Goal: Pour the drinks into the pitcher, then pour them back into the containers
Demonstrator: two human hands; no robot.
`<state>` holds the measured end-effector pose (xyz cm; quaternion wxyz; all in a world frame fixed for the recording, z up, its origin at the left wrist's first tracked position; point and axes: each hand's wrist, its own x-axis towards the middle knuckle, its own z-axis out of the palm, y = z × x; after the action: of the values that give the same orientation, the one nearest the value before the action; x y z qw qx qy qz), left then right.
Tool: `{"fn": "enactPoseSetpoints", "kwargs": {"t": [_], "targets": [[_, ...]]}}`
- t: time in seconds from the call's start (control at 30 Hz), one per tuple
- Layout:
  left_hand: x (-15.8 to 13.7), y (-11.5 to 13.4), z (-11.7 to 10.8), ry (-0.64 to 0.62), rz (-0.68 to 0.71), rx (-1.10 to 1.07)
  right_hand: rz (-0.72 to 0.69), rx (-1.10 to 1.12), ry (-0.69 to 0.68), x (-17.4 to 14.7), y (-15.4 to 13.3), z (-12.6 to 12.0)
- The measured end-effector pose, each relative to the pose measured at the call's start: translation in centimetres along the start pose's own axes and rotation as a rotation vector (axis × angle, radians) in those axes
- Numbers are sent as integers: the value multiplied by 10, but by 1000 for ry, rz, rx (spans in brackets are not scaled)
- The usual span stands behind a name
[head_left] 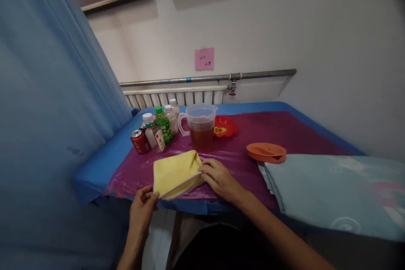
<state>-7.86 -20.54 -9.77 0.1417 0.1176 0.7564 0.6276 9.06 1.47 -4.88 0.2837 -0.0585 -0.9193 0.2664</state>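
A folded yellow cloth (175,171) with a pale purple edge lies near the front of the table, its right part raised in a fold. My left hand (143,206) pinches its front left corner between thumb and fingers. At the right end, my right hand (220,178) has its fingers closed on the cloth's edge. Just behind the cloth stands a clear plastic measuring jug (201,130), partly filled with brown liquid, its handle to the left. A red dish (228,126) with yellow markings sits partly hidden behind the jug.
Left of the jug cluster a red can (139,142), a green-capped bottle (163,125) and several white-capped bottles (154,135). An orange oval container (266,152) touches a folded light-blue blanket (335,190) at right. A blue curtain (50,114) hangs at left; a radiator (177,93) stands behind.
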Motion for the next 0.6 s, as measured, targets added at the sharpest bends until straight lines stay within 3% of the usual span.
{"fn": "enactPoseSetpoints", "kwargs": {"t": [0.2, 0.3, 0.37, 0.4, 0.5, 0.6], "targets": [[-1, 17, 0, 115, 115, 65, 71, 180, 133, 31, -10, 0], [-10, 25, 15, 175, 422, 268, 110, 263, 145, 42, -17, 3], [-15, 27, 28, 139, 640, 466, 125, 312, 139, 46, -22, 3], [-15, 29, 33, 112, 686, 560, 135, 331, 138, 48, -24, 3], [-4, 39, 35, 64, 622, 716, 177, 370, 149, 56, -28, -1], [23, 63, 23, -5, 601, 722, 220, 397, 178, 75, -26, -5]]}}
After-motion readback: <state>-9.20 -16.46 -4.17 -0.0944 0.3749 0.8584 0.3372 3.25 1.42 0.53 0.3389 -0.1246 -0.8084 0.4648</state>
